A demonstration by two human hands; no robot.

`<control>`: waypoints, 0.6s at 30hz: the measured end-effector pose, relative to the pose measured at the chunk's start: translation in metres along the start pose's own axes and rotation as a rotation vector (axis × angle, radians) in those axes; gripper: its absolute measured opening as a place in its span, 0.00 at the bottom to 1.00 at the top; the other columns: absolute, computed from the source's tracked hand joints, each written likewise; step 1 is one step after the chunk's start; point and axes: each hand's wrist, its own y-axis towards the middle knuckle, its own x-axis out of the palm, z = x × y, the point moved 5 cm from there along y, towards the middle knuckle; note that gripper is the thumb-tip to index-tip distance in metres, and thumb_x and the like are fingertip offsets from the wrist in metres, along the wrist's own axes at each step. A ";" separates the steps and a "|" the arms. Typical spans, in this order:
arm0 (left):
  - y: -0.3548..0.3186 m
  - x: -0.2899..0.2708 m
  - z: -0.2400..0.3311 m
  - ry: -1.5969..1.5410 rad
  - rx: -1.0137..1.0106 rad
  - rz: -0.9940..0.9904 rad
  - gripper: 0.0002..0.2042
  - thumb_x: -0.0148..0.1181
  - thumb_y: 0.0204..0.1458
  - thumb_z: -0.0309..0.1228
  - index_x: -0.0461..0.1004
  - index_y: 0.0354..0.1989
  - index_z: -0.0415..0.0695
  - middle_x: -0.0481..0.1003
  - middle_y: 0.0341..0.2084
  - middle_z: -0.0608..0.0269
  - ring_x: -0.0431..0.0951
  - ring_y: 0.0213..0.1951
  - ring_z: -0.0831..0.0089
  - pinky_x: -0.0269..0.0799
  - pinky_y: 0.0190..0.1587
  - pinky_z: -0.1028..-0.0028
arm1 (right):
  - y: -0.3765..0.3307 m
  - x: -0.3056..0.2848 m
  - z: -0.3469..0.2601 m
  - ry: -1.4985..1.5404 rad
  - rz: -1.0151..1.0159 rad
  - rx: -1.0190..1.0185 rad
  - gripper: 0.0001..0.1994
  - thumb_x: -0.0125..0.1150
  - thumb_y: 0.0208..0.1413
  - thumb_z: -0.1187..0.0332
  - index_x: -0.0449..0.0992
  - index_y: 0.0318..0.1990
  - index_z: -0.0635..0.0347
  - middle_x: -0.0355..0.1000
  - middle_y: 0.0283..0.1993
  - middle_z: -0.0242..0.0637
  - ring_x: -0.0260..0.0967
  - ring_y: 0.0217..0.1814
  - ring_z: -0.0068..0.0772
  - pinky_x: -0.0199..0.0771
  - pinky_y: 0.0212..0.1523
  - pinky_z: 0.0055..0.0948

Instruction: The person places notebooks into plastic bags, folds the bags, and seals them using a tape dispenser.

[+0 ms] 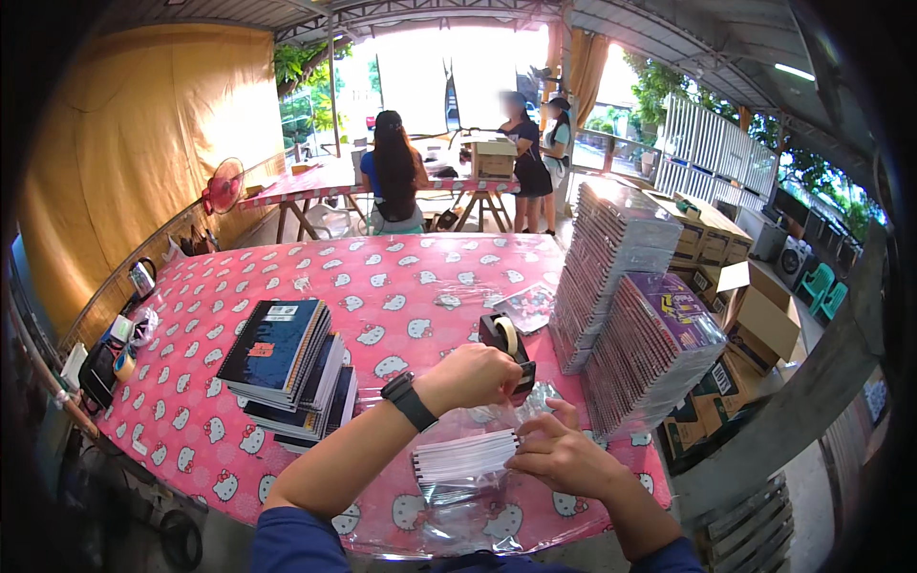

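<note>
Two printed covers face up on the pink tablecloth (pixel 401 258): to the left, a stack of dark blue notebooks (pixel 272 349) bears an orange emblem and a pale label; to the right, a purple-topped stack (pixel 673 310) carries yellow lettering. Brown cartons (pixel 712 239) farther right show dark printing. White cat faces repeat across the cloth.

An open carton (pixel 764 320) stands at the right with raised flaps; its contents are hidden. On the far table (pixel 306 181), another carton (pixel 493 158) stands near three co-workers (pixel 527 143).

Clear plastic (pixel 458 492) lies around a white bundle (pixel 463 456) of bound pages, at the near side of the table between the stacks. Just beyond it, a black tape dispenser (pixel 506 349) holds a pale roll. The left hand (pixel 476 374), below a dark wristwatch (pixel 409 401), is curled beside the dispenser; whether it pinches tape, I cannot tell. The right hand (pixel 557 449) has bent fingers at the bundle's right end; whether they grip is unclear.
</note>
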 end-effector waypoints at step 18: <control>-0.068 -0.048 0.070 0.178 -0.058 0.155 0.22 0.71 0.31 0.51 0.77 0.29 0.47 0.77 0.25 0.61 0.76 0.33 0.67 0.63 0.44 0.64 | -0.040 -0.023 0.064 0.578 0.390 0.364 0.12 0.61 0.50 0.57 0.79 0.33 0.56 0.74 0.39 0.31 0.65 0.49 0.33 0.65 0.49 0.32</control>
